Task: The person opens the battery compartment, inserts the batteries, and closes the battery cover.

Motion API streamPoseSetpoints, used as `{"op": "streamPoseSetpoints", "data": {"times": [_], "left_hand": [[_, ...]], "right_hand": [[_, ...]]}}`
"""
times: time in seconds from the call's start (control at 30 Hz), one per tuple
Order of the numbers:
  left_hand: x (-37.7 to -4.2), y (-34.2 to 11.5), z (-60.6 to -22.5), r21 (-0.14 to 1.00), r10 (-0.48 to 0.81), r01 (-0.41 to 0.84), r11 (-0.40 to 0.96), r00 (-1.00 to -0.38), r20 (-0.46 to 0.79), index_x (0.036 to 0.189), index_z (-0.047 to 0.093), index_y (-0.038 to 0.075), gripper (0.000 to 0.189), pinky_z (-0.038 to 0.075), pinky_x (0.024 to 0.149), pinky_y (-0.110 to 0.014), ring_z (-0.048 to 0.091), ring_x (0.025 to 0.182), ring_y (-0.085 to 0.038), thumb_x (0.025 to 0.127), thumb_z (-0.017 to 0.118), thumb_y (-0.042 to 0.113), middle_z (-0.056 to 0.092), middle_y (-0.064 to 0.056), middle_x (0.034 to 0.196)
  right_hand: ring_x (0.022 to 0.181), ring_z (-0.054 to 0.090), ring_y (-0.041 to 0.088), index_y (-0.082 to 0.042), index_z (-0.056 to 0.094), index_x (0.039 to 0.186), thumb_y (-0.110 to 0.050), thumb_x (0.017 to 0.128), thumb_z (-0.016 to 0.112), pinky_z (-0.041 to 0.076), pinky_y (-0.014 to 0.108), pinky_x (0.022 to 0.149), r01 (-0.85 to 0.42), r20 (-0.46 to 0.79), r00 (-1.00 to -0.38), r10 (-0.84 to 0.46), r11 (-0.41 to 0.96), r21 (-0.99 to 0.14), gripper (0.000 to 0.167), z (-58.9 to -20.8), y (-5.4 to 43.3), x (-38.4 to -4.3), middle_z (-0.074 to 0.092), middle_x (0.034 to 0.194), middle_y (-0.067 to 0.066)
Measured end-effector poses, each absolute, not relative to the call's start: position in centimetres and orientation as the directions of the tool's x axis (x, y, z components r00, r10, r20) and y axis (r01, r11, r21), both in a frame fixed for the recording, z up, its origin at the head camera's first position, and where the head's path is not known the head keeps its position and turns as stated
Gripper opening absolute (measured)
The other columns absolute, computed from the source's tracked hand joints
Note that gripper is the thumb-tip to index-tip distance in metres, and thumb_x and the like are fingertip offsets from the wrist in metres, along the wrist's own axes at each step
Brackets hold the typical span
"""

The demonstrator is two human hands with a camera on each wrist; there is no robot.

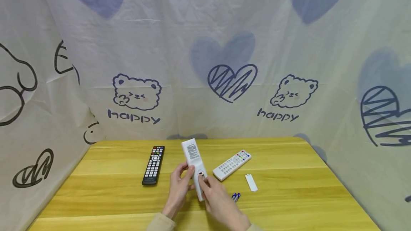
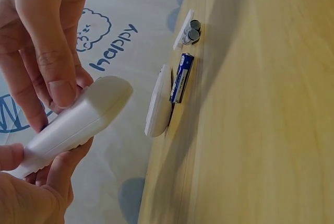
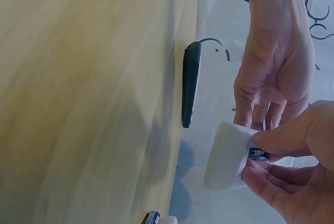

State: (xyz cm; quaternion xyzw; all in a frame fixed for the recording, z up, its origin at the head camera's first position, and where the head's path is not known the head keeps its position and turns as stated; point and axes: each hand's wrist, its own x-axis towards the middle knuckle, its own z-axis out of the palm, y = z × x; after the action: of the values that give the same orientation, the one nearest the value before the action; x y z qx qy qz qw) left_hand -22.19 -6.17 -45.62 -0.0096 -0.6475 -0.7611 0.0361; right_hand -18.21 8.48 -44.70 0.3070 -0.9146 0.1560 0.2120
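In the head view my left hand (image 1: pixel 179 185) grips a white remote control (image 1: pixel 192 152) by its side, back face up, with printed text on its upper half and the battery compartment uncovered. My right hand (image 1: pixel 219 199) works at that compartment. Between its thumb and finger shows a blue and silver battery (image 3: pixel 258 154), pinched at the remote's back in the right wrist view. Loose batteries (image 1: pixel 237 197) lie on the table beside the right hand; one blue battery (image 2: pixel 181 78) shows clearly in the left wrist view. To their right lies a white battery cover (image 1: pixel 251 182).
A black remote control (image 1: pixel 153 165) lies left of my hands on the wooden table (image 1: pixel 106 188). Another white remote (image 1: pixel 232 165) lies to the right, buttons up. Behind the table hangs a printed cloth (image 1: pixel 179 81) with hearts and bears.
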Motion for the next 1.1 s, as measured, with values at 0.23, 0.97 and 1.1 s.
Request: {"op": "streamPoseSetpoints", "data": {"times": [0.23,0.97,1.1], "left_hand": [[-22.26,-6.17,-45.73,0.986,-0.052,0.065,-0.155,-0.997,0.058,0.138,0.049,-0.008,0.042,0.062,0.059,-0.024,0.062,0.087,-0.010,0.106,0.051,0.017,0.053,-0.020,0.130],[-22.18,-6.13,-45.72,0.985,-0.069,0.059,-0.165,-0.996,0.048,0.139,0.048,-0.008,0.042,0.057,0.055,-0.019,0.061,0.087,-0.011,0.106,0.051,0.017,0.052,-0.022,0.133],[-22.17,-6.17,-45.72,0.984,-0.062,0.065,-0.166,-0.997,0.056,0.140,0.046,-0.008,0.043,0.060,0.058,-0.021,0.062,0.089,-0.011,0.106,0.050,0.018,0.051,-0.023,0.135]], "right_hand": [[0.097,0.060,0.017,0.006,0.053,0.140,-0.003,0.089,0.071,0.060,0.029,0.088,-0.609,0.423,-0.756,-0.500,0.774,-0.173,0.056,-44.73,8.59,-18.15,0.063,0.113,0.011],[0.096,0.062,0.016,0.004,0.056,0.138,-0.002,0.091,0.068,0.061,0.027,0.086,-0.637,0.416,-0.746,-0.520,0.741,-0.215,0.049,-44.66,9.10,-18.39,0.063,0.114,0.011],[0.099,0.064,0.018,0.004,0.059,0.136,-0.001,0.090,0.068,0.061,0.029,0.088,-0.644,0.424,-0.741,-0.522,0.730,-0.227,0.047,-44.70,9.22,-18.46,0.063,0.115,0.012]]}}
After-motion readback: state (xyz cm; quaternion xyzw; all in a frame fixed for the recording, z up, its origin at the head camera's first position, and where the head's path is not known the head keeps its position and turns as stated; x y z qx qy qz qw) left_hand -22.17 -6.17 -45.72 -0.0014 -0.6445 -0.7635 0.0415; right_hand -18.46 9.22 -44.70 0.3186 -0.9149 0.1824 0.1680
